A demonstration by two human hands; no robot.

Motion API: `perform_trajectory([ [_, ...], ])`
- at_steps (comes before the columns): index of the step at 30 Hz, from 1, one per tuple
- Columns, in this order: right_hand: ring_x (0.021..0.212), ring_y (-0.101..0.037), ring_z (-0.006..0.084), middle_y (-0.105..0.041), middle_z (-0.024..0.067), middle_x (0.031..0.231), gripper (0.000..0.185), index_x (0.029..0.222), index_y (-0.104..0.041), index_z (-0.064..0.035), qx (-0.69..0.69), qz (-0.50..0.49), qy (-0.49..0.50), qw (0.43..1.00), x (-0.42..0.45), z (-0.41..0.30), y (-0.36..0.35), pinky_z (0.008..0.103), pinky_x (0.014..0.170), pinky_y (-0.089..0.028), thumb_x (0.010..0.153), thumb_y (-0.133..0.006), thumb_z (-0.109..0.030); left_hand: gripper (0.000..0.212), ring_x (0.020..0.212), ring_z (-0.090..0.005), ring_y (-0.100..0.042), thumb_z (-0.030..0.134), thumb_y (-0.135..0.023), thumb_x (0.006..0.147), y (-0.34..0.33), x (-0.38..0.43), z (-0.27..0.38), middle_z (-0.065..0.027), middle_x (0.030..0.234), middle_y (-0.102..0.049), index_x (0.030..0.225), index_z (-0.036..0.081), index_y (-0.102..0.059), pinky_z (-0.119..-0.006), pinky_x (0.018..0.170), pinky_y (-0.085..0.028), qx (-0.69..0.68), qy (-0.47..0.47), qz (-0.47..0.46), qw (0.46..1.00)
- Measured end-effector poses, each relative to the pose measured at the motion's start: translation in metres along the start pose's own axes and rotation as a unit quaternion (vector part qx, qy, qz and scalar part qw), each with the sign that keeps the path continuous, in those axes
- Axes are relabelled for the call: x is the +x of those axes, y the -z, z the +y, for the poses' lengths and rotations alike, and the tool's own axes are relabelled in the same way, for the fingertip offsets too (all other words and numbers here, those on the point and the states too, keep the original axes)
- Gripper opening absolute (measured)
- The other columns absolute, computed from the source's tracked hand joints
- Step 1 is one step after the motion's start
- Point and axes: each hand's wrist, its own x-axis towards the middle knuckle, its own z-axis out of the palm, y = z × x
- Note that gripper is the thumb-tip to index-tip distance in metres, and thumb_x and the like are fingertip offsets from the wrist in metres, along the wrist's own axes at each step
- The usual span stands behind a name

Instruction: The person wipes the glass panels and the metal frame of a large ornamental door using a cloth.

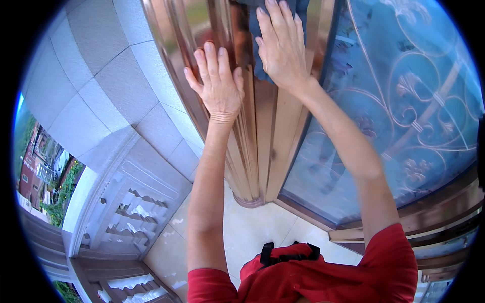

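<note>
My left hand [219, 81] lies palm-down with spread fingers against the fluted side of a polished copper-coloured metal door frame [246, 163]. It holds nothing. Higher up and to the right, my right hand [283, 51] presses a dark blue cloth [260, 72] flat to the frame's face. Its fingers point upward, and part of the cloth shows around the hand. Both arms are raised and stretched out in front of me.
At right, a large glass panel [341, 181] bears curling metal scrollwork [409, 121]. A tiled wall [113, 79] stands at left, above a stone balustrade [140, 197]. Pale floor tiles [250, 223] lie below. Plants [66, 193] and a red building [32, 155] show outside.
</note>
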Motion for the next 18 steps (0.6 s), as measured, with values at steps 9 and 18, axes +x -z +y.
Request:
perform_trajectory([
  [9, 0.131, -0.038, 0.0279, -0.039, 0.0149, 0.142, 0.047, 0.13, -0.045, 0.0006, 0.017, -0.167, 0.036, 0.985, -0.116, -0.051, -0.009, 0.047, 0.103, -0.028, 0.084, -0.047, -0.008, 0.051, 0.138, -0.0362, -0.023, 0.016, -0.047, 0.093, 0.021, -0.003, -0.022, -0.0195, 0.147, -0.029, 0.139, 0.001, -0.03, -0.048, 0.112, -0.011, -0.214, -0.005, -0.049, 0.976],
  [18, 0.131, -0.036, 0.0233, -0.039, 0.0066, 0.143, 0.056, 0.127, -0.054, -0.0089, 0.141, -0.123, 0.116, 0.976, -0.056, -0.088, -0.041, 0.046, 0.104, -0.027, 0.076, -0.068, -0.029, 0.055, 0.132, -0.0376, -0.029, 0.033, -0.037, 0.099, 0.015, -0.028, -0.079, -0.0243, 0.142, -0.032, 0.138, -0.004, -0.028, -0.042, 0.109, -0.023, -0.358, 0.295, -0.037, 0.885],
])
